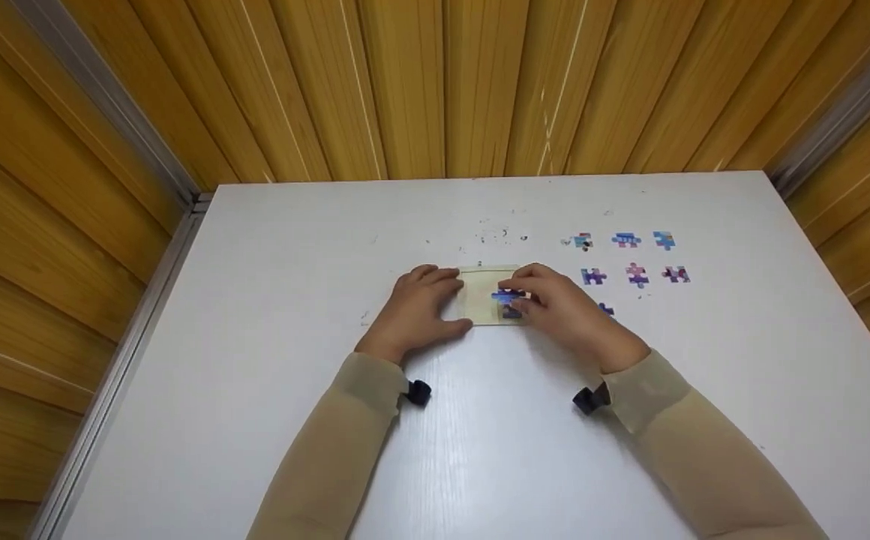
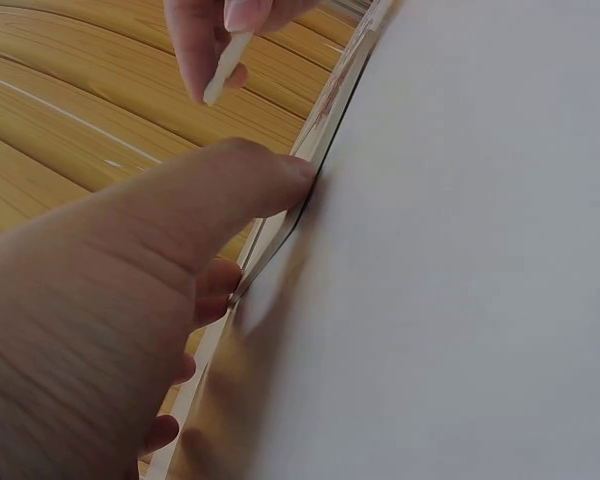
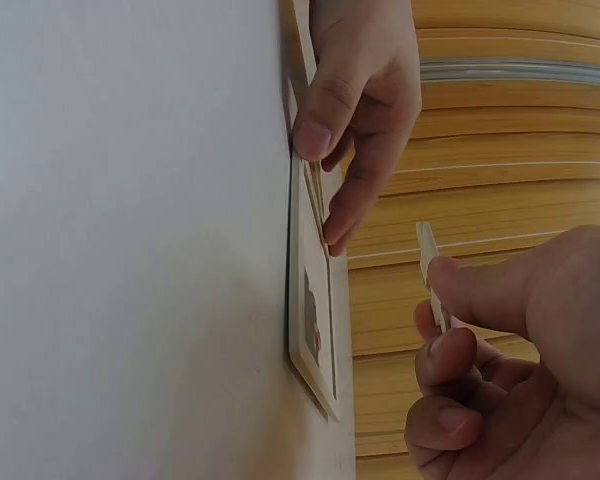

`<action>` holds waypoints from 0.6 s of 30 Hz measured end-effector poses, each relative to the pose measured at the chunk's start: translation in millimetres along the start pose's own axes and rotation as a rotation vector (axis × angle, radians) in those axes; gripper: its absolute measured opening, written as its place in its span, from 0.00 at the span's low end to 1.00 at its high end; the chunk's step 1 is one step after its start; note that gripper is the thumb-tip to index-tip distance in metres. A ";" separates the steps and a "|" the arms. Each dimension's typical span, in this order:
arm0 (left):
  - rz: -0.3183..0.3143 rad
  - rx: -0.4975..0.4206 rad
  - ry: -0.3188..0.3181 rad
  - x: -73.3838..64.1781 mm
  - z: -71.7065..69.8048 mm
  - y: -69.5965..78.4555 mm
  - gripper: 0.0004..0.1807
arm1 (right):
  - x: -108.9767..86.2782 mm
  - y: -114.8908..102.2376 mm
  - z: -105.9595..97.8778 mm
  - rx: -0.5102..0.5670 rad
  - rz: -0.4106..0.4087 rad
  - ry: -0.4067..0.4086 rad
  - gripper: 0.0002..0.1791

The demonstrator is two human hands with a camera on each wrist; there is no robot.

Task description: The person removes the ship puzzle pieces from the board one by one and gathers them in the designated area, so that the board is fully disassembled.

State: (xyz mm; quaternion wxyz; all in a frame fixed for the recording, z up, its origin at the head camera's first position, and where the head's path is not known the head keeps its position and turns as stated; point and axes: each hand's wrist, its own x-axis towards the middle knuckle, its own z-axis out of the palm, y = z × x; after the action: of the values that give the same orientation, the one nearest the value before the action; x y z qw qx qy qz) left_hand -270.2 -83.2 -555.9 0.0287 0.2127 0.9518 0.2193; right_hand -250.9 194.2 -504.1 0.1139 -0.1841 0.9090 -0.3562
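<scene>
A shallow, pale wooden puzzle tray [image 1: 480, 306] lies flat on the white table. My left hand [image 1: 420, 311] grips its left side, thumb on the near edge and fingertips at the far left corner. Between thumb and fingers, my right hand [image 1: 566, 307] pinches a blue-purple jigsaw piece [image 1: 507, 296], raised above the tray's right part. The right wrist view shows this piece [image 3: 432, 275] edge-on, apart from the tray. A coloured piece [image 3: 311, 315] sits in the tray near its right end, partly covered by the right hand in the head view.
Several loose jigsaw pieces [image 1: 637, 274] lie in rows to the right of the tray, one of them [image 1: 606, 309] partly behind the right hand. Small dark specks [image 1: 504, 232] mark the table beyond the tray. Wood-patterned panels [image 1: 405, 90] stand behind and at both sides.
</scene>
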 end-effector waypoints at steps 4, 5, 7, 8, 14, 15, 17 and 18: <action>-0.015 -0.014 -0.002 0.0 0.9 1.2 0.43 | -9.8 4.0 -14.1 -0.026 -0.014 0.007 0.24; -0.017 -0.016 -0.002 0.2 1.0 1.3 0.43 | -12.9 5.6 -17.7 -0.032 -0.017 0.011 0.24; -0.020 -0.018 -0.003 1.0 1.2 1.2 0.43 | -20.1 9.4 -25.3 -0.044 -0.022 0.023 0.23; -0.018 -0.019 -0.003 1.6 1.3 1.3 0.42 | -24.2 11.7 -29.3 -0.047 -0.023 0.029 0.23; -0.016 -0.025 -0.009 3.8 2.0 2.0 0.42 | -49.3 28.8 -57.3 -0.087 -0.045 0.066 0.23; -0.016 -0.027 -0.010 4.0 2.3 2.1 0.42 | -53.2 32.0 -62.3 -0.095 -0.055 0.073 0.22; -0.015 -0.029 -0.011 4.5 2.9 2.1 0.42 | -61.0 38.2 -72.1 -0.103 -0.075 0.090 0.22; -0.014 -0.031 -0.011 4.6 3.2 2.1 0.42 | -64.7 41.0 -76.9 -0.103 -0.085 0.102 0.22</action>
State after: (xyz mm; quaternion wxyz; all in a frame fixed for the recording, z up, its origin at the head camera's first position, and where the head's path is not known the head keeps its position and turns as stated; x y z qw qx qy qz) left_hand -273.1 -78.3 -557.7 0.0387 0.2069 0.9495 0.2326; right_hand -228.6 295.5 -472.1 0.0428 -0.2096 0.9222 -0.3222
